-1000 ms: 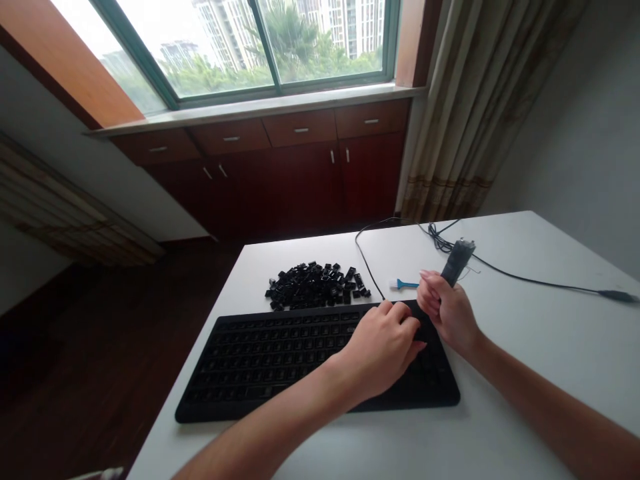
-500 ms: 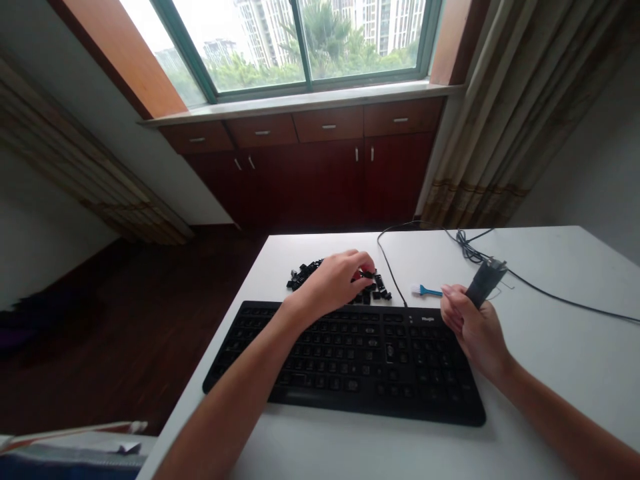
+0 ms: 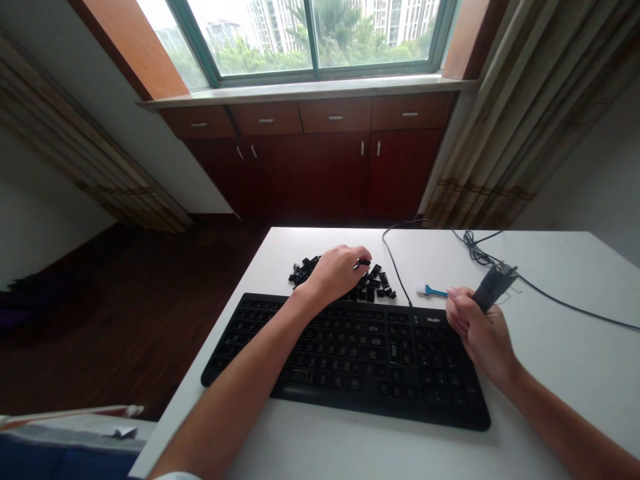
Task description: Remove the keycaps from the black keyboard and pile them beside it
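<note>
A black keyboard (image 3: 350, 350) with bare key positions lies across the white table. Just behind it is a loose pile of black keycaps (image 3: 373, 287). My left hand (image 3: 340, 270) is over this pile, its fingers closed in a pinch on a small black keycap (image 3: 362, 264). Upright in my right hand (image 3: 477, 327), above the keyboard's right end, is a dark grey flat tool (image 3: 494, 287) with thin wire prongs. A small blue brush (image 3: 434, 291) with white bristles meets my right fingertips; whether they grip it cannot be made out.
A black cable (image 3: 395, 263) runs from the keyboard's back edge and lies bundled (image 3: 475, 248) at the right rear. The white table (image 3: 565, 373) ends at the left above a dark floor. Behind it stand red-brown cabinets (image 3: 320, 177) below a window.
The view has shifted slightly. My left hand has drawn back a little to the left over the pile, uncovering more keycaps. My right hand still holds the grey tool.
</note>
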`<state>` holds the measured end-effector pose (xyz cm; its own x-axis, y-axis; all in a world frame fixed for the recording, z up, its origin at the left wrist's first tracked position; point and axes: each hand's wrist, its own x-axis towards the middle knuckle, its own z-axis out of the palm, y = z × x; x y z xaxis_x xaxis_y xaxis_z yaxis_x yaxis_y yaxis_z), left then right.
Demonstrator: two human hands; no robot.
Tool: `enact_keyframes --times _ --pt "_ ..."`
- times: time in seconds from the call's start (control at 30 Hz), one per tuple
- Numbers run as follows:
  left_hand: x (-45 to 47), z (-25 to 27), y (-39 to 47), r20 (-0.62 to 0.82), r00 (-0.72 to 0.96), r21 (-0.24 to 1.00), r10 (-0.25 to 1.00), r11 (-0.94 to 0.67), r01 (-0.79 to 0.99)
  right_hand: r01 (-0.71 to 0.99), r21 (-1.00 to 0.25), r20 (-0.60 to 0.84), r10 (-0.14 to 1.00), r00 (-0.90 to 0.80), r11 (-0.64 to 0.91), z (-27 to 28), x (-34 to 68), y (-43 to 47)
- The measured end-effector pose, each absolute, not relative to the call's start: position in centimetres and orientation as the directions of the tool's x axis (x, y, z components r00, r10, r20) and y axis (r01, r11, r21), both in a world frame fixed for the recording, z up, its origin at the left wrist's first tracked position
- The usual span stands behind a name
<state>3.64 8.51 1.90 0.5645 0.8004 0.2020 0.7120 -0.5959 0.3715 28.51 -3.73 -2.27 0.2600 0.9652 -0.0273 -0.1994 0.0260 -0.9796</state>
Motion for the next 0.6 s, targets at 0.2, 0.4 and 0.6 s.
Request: enact_keyframes --times 0.2,0.4,0.6 --pt "4.1 1.7 8.3 0.2 0.661 0.325 0.723 -0.685 0.652 -0.17 -0.985 -0.031 0.968 0.25 0.012 -2.5 28.7 -3.7" --pt "4.6 1.5 8.0 0.204 0.678 0.304 0.706 -0.704 0.642 -0.142 -0.99 -0.024 0.971 0.236 0.01 -2.3 28.8 -3.8" --pt "4.8 1.9 7.7 0.19 0.705 0.278 0.683 -0.726 0.629 -0.139 -0.99 -0.026 0.973 0.231 0.006 -2.1 28.7 -3.8"
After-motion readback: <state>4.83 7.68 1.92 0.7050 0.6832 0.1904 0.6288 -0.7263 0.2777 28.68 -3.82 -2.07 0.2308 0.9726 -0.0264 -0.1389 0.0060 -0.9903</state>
